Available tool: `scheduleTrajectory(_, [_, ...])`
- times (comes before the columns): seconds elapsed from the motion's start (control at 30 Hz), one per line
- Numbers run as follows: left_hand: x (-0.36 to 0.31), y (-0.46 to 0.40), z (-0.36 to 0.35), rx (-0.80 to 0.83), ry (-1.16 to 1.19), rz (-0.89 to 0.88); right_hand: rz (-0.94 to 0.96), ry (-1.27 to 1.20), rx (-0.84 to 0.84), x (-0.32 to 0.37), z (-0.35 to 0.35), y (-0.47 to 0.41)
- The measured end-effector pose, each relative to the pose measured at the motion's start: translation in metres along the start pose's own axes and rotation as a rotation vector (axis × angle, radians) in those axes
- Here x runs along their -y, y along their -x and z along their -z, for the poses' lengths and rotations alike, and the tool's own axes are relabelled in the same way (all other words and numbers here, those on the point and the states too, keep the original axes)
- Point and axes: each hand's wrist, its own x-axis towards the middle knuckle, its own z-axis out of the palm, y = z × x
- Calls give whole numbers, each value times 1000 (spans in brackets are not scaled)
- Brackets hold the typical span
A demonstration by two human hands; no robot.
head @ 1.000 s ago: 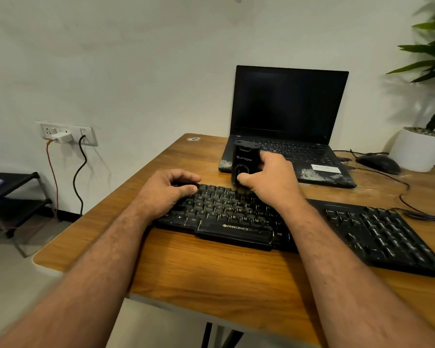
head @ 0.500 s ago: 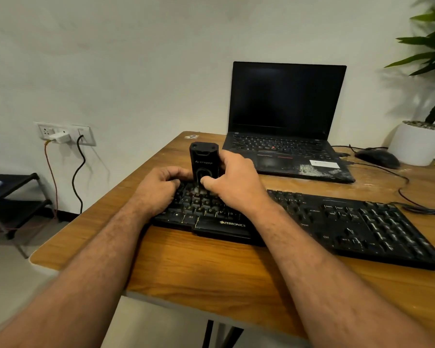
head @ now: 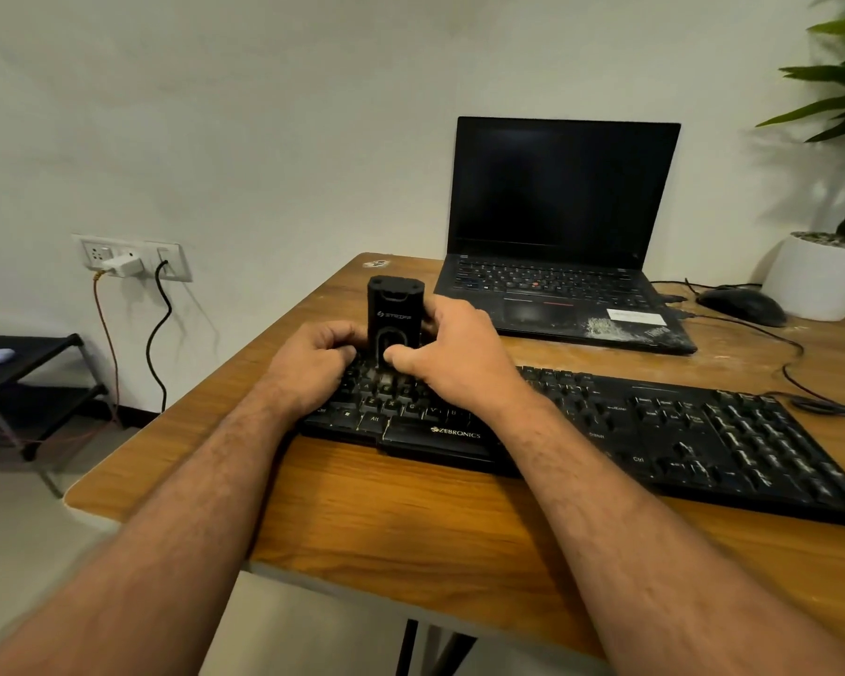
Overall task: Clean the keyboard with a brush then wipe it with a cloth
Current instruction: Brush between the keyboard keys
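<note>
While the black keyboard [head: 606,431] is lying along the near part of the wooden desk [head: 411,524], the person is working at its left end with both hands. The right hand [head: 452,356] is gripping a black upright brush tool [head: 394,314], fingers wrapped behind its body and thumb pressing on its front, with the tool's lower end sitting down on the upper-left keys. The left hand [head: 313,361] is resting on the keyboard's left edge with its fingers curled in, knuckles just beside the tool; whether it is gripping the keyboard's edge I cannot tell. Behind the keyboard an open laptop [head: 562,226] is standing with a dark screen. A black mouse [head: 742,305] is lying to its right, near a white plant pot [head: 820,278].
</note>
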Motion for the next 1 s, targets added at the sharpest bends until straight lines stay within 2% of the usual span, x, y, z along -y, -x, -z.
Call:
scheduleTrajectory(0.1, [0, 0, 0, 2, 21, 5, -22, 8, -64, 0, 5, -1])
scheduleTrajectory(0.17, [0, 1, 0, 25, 24, -3, -22, -98, 54, 0, 11, 3])
scheduleTrajectory(0.23, [-1, 1, 0, 37, 22, -9, 3, -94, 131, 3, 12, 9])
scheduleTrajectory(0.37, [-2, 2, -1, 8, 28, -9, -18, -2, 2, 4, 14, 8])
scheduleTrajectory(0.5, [-5, 5, -2, 36, 20, -49, 21, -141, 216, 6, 17, 16])
scheduleTrajectory(0.63, [-4, 3, 0, 33, 19, -36, 27, -46, 63, 9, 14, 15])
scheduleTrajectory(0.77, [-6, 6, -1, 40, -2, -70, 7, -200, 286, 11, 20, 20])
scheduleTrajectory(0.9, [-9, 9, -1, 38, 23, -54, 57, -67, 125, 13, 17, 21])
scheduleTrajectory(1.0, [-10, 10, -1, 30, -11, -96, 32, -150, 296, 16, 20, 26])
